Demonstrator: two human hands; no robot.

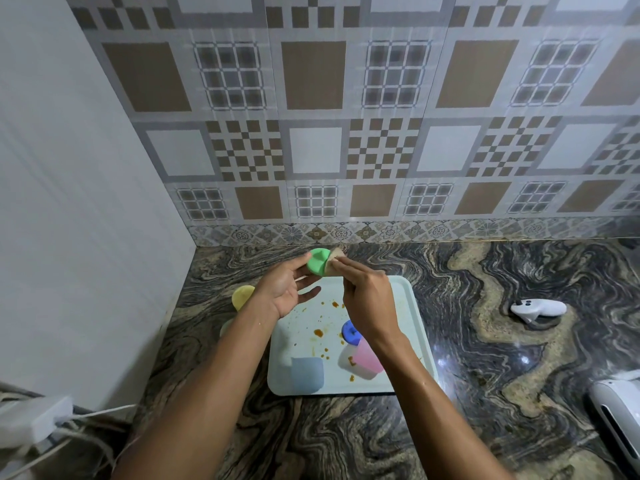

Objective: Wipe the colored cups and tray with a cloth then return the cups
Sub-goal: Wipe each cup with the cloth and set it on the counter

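Note:
My left hand (pixel 284 285) holds a green cup (pixel 317 260) by its side, bottom toward me, above the far edge of the tray. My right hand (pixel 363 293) pinches a small beige cloth (pixel 335 259) against the cup. The pale blue tray (pixel 414 327) lies on the counter with brown stains on it. On the tray are a dark blue cup (pixel 350 332), a pink cup (pixel 369 355) lying on its side, and a light blue cup (pixel 307 373) upside down near the front. A yellow cup (pixel 242 295) stands on the counter left of the tray.
A white controller (pixel 537 308) lies on the marble counter (pixel 485 341) to the right. A white device (pixel 620 417) sits at the right front edge. A white power adapter (pixel 38 420) with cables is at the lower left, beside the white wall. Tiled wall behind.

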